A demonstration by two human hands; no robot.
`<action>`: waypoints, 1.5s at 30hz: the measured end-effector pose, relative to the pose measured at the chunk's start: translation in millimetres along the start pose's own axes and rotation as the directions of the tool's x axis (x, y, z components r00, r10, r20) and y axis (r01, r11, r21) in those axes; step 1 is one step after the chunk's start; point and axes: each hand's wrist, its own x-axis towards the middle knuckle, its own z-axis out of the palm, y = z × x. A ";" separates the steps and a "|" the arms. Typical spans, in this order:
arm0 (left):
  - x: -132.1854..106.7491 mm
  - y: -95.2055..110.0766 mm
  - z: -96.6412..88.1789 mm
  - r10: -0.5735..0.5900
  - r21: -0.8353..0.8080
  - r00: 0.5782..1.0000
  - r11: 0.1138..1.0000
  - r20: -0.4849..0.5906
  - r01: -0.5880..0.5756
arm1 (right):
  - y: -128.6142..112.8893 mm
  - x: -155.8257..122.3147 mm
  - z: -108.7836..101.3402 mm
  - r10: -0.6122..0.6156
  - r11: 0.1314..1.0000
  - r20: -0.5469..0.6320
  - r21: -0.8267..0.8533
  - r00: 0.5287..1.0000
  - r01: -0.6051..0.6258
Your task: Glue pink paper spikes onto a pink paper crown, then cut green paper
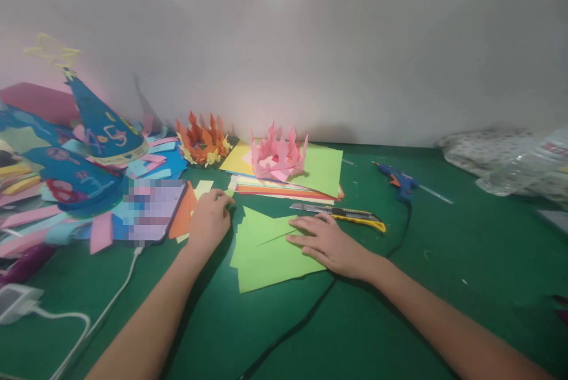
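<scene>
My right hand (332,247) lies flat with its fingers spread on the right side of a light green paper stack (270,253). The sheets overlap unevenly, and the top one has a slit-like edge. Left of the stack, my left hand (209,217) is closed with curled fingers, beside pale yellow paper scraps (204,186) and an orange paper piece (181,220). A small pale strip shows by its fingertips; whether it is gripped is hidden. Just behind the right hand rests a yellow-handled box cutter (346,214) with its blade side pointing left.
A pink paper crown (278,155) stands on coloured sheets (326,170), an orange crown (204,143) beside it. Blue cone hats (104,122), a phone (155,214) and its white cable (128,279) lie left. A blue glue gun (397,182) and plastic bottle (523,167) lie right.
</scene>
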 end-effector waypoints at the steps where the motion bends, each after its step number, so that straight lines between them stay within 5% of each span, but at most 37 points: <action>1: -0.8 -1.4 0.7 -0.006 0.035 1.000 0.999 -0.001 0.006 | -0.1 0.1 0.0 -0.003 1.000 0.004 0.002 1.000 0.003; 6: -2.3 5.4 4.7 0.010 0.062 1.000 0.998 0.004 -0.010 | -1.1 0.6 0.2 -0.003 1.000 -0.012 0.009 1.000 0.003; 11: -1.7 22.9 4.5 0.047 -0.169 0.996 0.985 0.080 -0.033 | 0.5 -0.7 -0.6 -0.002 1.000 -0.049 0.011 0.999 0.003; 14: -2.3 29.8 2.8 0.040 -0.254 0.993 0.967 0.115 -0.010 | 8.7 -2.7 -2.1 0.040 0.998 -0.175 -0.036 0.984 -0.047; 19: -6.2 33.4 2.9 0.060 -0.375 0.978 0.927 0.197 0.019 | 33.8 -9.3 -10.6 0.239 0.944 -0.502 -0.082 0.831 -0.320; 25: -10.7 37.4 3.2 0.216 -0.383 0.924 0.920 0.315 -0.085 | 47.8 -18.9 -19.6 0.303 0.857 -0.646 -0.136 0.700 -0.496; 28: -11.3 39.0 2.4 0.225 -0.367 0.907 0.926 0.356 -0.086 | 35.7 -16.8 -17.0 0.182 0.935 -0.600 -0.141 0.779 -0.327; 31: -11.5 39.6 1.7 0.226 -0.374 0.905 0.924 0.361 -0.082 | 19.0 -10.6 -9.6 0.044 0.989 -0.374 -0.117 0.927 -0.094; 33: -11.4 39.8 1.1 0.231 -0.378 0.905 0.922 0.357 -0.086 | 10.4 -7.1 -3.7 0.014 0.992 -0.257 -0.120 0.966 -0.046; 39: -11.8 41.8 -0.3 0.267 -0.404 0.900 0.907 0.343 -0.115 | 2.4 -4.7 6.2 0.044 0.991 -0.154 -0.122 0.987 -0.063; 45: -13.5 46.6 4.4 0.289 -0.429 0.906 0.893 0.309 -0.139 | 1.3 -2.7 10.8 0.044 0.998 -0.180 0.044 0.983 -0.037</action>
